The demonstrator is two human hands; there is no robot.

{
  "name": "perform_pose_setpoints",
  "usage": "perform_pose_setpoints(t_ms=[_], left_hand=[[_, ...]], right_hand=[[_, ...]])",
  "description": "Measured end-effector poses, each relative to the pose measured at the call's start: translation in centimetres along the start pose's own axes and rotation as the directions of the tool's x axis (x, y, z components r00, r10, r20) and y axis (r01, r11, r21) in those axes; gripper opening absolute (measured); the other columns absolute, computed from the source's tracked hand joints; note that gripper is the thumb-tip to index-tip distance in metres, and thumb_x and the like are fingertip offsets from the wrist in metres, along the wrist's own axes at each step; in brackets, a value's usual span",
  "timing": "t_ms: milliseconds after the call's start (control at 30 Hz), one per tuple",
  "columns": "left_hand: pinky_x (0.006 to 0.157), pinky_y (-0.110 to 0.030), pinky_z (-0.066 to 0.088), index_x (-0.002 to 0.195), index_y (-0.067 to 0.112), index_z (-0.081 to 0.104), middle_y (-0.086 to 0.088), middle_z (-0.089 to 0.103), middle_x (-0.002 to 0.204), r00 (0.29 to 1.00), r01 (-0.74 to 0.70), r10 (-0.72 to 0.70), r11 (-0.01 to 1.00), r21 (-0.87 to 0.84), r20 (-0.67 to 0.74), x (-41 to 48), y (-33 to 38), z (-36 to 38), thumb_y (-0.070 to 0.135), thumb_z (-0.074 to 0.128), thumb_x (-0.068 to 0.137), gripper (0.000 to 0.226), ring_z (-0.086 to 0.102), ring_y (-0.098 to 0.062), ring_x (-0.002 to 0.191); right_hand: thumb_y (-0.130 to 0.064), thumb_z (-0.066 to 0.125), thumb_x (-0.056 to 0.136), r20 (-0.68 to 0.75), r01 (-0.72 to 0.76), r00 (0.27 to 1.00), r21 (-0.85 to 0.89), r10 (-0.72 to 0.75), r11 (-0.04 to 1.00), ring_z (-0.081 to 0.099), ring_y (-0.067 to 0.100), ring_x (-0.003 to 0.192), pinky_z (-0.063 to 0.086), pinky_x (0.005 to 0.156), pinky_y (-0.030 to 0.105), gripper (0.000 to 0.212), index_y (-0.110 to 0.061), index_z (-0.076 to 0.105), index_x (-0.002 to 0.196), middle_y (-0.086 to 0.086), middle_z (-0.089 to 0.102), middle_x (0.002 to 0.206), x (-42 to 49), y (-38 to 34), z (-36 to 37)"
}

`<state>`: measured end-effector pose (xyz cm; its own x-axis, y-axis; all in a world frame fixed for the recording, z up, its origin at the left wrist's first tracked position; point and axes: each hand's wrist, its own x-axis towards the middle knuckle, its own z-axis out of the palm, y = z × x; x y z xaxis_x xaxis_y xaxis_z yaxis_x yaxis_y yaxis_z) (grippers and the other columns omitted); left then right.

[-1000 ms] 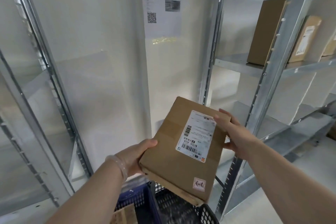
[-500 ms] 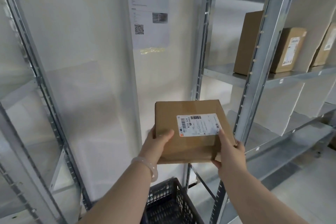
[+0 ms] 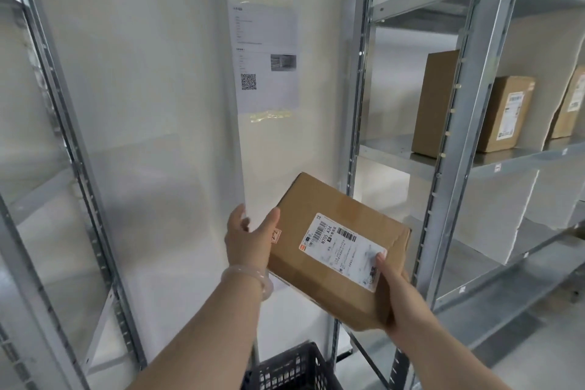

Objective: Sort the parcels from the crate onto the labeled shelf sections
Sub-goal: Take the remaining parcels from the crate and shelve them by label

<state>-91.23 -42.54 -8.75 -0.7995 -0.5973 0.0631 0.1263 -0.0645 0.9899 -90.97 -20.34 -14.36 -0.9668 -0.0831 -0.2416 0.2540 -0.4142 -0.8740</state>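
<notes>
The person holds a brown parcel (image 3: 316,282) in the air, tilted, in front of the white wall and just left of the metal shelf (image 3: 395,150). The right hand (image 3: 395,294) grasps its near right corner, with the thumb pressed on the white label (image 3: 342,247). The left hand (image 3: 248,241) rests against the left edge with palm and thumb, its fingers loose and spread. The black crate (image 3: 294,367) stands below. Three brown boxes (image 3: 506,114) stand on the far right shelf.

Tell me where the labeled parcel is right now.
Head view, lower centre: the parcel sits tilted between the left hand at its left edge and the right hand gripping its lower right corner, above the black crate.
</notes>
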Motion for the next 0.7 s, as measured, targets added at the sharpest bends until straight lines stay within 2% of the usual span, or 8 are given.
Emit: perform_pose_setpoints(t_ms=[33,100,200,300,400,500,567,700], left_hand=[[0.097,-0.030,0.040,0.146,0.034,0.037,0.002,0.043,0.144,0.996,0.015,-0.017,1.000,-0.025,-0.090,-0.4,-0.1,0.6,0.044,0.080,0.076,0.083,0.054,-0.015,0.117],[0.102,-0.034,0.042,0.149,0.033,0.031,0.000,0.046,0.142,0.992,0.030,-0.041,0.995,-0.091,-0.123,-1.1,-0.7,1.7,0.050,0.083,0.066,0.099,0.055,-0.019,0.120],[0.093,-0.045,0.055,0.140,0.048,0.033,0.005,0.060,0.131,0.997,0.073,-0.064,0.977,-0.201,0.054,-1.1,-1.7,2.6,0.055,0.088,0.050,0.106,0.066,-0.019,0.109],[0.073,-0.047,0.061,0.135,0.044,0.039,0.006,0.068,0.117,0.983,0.079,-0.037,0.969,-0.234,0.180,-0.1,-0.9,1.7,0.032,0.085,0.070,0.080,0.070,-0.023,0.099],[0.073,-0.051,0.061,0.119,0.041,0.051,0.005,0.072,0.109,0.962,0.002,0.036,0.990,-0.138,0.272,1.3,-0.3,0.4,0.023,0.082,0.075,0.056,0.072,-0.023,0.094],[0.087,-0.049,0.058,0.136,0.043,0.041,0.009,0.070,0.117,0.927,-0.050,0.039,0.998,0.022,0.372,1.5,0.1,0.2,0.039,0.088,0.059,0.090,0.070,-0.017,0.101],[0.092,-0.044,0.056,0.142,0.040,0.037,0.012,0.070,0.116,0.883,-0.075,0.037,0.995,0.061,0.468,1.0,0.1,0.7,0.038,0.088,0.060,0.097,0.070,-0.014,0.103],[0.086,-0.027,0.053,0.152,0.040,0.012,0.012,0.062,0.127,0.839,-0.066,0.046,0.998,0.018,0.542,-0.2,0.1,2.4,0.026,0.085,0.074,0.108,0.066,-0.009,0.105]], right_hand=[[-0.040,0.066,0.084,-0.009,0.019,1.000,0.055,-0.019,0.998,0.067,0.032,0.104,0.056,0.083,0.054,0.050,-0.036,0.051,0.131,0.003,0.073,0.109,0.0,0.5,0.7],[-0.039,0.061,0.091,-0.019,0.036,0.999,0.140,-0.034,0.990,0.066,0.030,0.107,0.051,0.091,0.058,0.042,-0.039,0.049,0.131,0.000,0.072,0.113,-0.3,1.0,2.4],[-0.041,0.059,0.091,-0.027,0.091,0.996,0.160,-0.088,0.983,0.063,0.027,0.111,0.047,0.097,0.060,0.044,-0.041,0.044,0.132,-0.002,0.067,0.121,-0.7,1.6,4.1],[-0.056,0.064,0.077,-0.081,0.135,0.988,-0.006,-0.135,0.991,0.050,0.027,0.127,0.040,0.102,0.062,0.073,-0.045,0.031,0.141,-0.007,0.053,0.137,-1.2,1.0,3.6],[-0.061,0.063,0.073,-0.176,0.209,0.953,-0.211,-0.247,0.955,0.033,0.030,0.140,0.028,0.113,0.054,0.092,-0.045,0.016,0.151,0.000,0.030,0.156,-0.9,-1.7,2.1],[-0.064,0.059,0.073,-0.019,0.239,0.959,-0.475,-0.282,0.847,0.034,0.027,0.139,0.027,0.112,0.050,0.089,-0.046,0.019,0.150,-0.002,0.031,0.155,-0.8,-4.4,2.1],[-0.062,0.056,0.081,0.068,0.235,0.967,-0.604,-0.245,0.762,0.042,0.026,0.129,0.032,0.106,0.048,0.078,-0.048,0.020,0.148,-0.004,0.041,0.146,-1.2,-5.3,2.7],[-0.054,0.060,0.087,-0.014,0.247,0.935,-0.689,-0.353,0.681,0.048,0.017,0.107,0.036,0.092,0.038,0.066,-0.048,0.028,0.144,-0.011,0.053,0.123,-2.1,-5.4,1.9]])
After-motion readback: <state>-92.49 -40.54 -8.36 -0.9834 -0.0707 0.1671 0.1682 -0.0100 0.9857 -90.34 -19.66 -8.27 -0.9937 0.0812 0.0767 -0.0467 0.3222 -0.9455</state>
